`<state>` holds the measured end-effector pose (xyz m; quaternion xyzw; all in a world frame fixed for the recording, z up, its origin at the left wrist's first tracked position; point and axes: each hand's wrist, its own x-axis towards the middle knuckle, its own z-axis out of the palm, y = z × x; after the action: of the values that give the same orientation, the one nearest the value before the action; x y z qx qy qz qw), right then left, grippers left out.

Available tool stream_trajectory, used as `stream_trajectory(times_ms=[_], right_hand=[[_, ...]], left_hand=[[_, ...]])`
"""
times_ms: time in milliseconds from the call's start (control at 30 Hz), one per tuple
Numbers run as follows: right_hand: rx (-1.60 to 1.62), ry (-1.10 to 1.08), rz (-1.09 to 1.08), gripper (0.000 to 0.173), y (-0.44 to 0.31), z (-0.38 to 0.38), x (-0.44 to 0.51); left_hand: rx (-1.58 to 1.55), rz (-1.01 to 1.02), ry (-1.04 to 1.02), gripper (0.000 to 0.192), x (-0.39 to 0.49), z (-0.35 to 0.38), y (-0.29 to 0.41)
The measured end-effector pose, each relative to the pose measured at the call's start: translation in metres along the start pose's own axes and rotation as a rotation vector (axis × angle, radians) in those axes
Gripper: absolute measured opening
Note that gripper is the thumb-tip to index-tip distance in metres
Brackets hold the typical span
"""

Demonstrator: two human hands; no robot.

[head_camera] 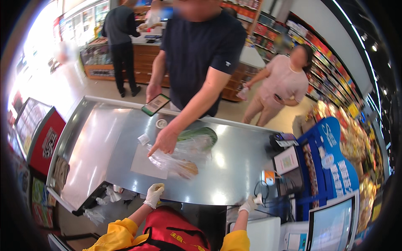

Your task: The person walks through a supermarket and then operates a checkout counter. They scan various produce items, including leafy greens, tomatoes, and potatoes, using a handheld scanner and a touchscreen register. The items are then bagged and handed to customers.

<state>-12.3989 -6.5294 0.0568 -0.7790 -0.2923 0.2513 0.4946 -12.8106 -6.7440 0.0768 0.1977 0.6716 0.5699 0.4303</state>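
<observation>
My left hand (154,195), in a white glove, rests at the near edge of the metal counter (119,157) with its fingers curled in and nothing visible in them. In my right hand (247,205), also gloved, is a white handheld scanner (258,199), low at the counter's right side. Beyond my hands lie clear plastic bags. One holds long green vegetables (201,136); another holds something orange-brown (189,167), blurred. A customer's hand (165,142) reaches over them, one finger on the clear plastic (158,158). The customer's other hand holds a phone (156,104) showing a printed-style code.
A pale flat sheet (147,164) lies under the bags. To the right stand an orange-and-white box (268,177), a code placard (286,160), black cables and a monitor (331,222). Crumpled plastic bags (108,200) hang at the near left edge. Another person (282,81) stands behind.
</observation>
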Motion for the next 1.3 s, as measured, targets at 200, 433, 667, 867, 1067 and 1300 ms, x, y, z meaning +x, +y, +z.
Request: stream_trajectory(times_ms=[200, 433, 667, 867, 1067, 1300], right_hand=[[0.507, -0.596, 0.258, 0.024, -0.074, 0.005, -0.035], [0.238, -1.475, -0.022, 0.041, -0.308, 0.049, -0.187], [-0.085, -1.52, -0.009, 0.025, -0.334, 0.123, -0.251], [0.013, -1.442, -0.042, 0.029, -0.325, 0.09, -0.223], [-0.105, -1.44, -0.03, 0.033, -0.368, 0.061, -0.2], [-0.107, -1.406, 0.051, 0.029, -0.382, 0.064, -0.207]], left_hand=[[-0.147, -0.029, 0.153, 0.022, -0.021, -0.025, 0.006], [-0.17, -0.001, 0.186, 0.02, -0.011, -0.027, 0.005], [-0.198, 0.006, 0.199, 0.021, -0.002, -0.033, 0.004], [-0.164, 0.027, 0.242, 0.019, 0.009, -0.05, -0.002], [-0.132, 0.05, 0.198, 0.02, 0.04, -0.047, 0.013], [-0.17, 0.108, 0.116, 0.018, 0.079, -0.028, 0.036]])
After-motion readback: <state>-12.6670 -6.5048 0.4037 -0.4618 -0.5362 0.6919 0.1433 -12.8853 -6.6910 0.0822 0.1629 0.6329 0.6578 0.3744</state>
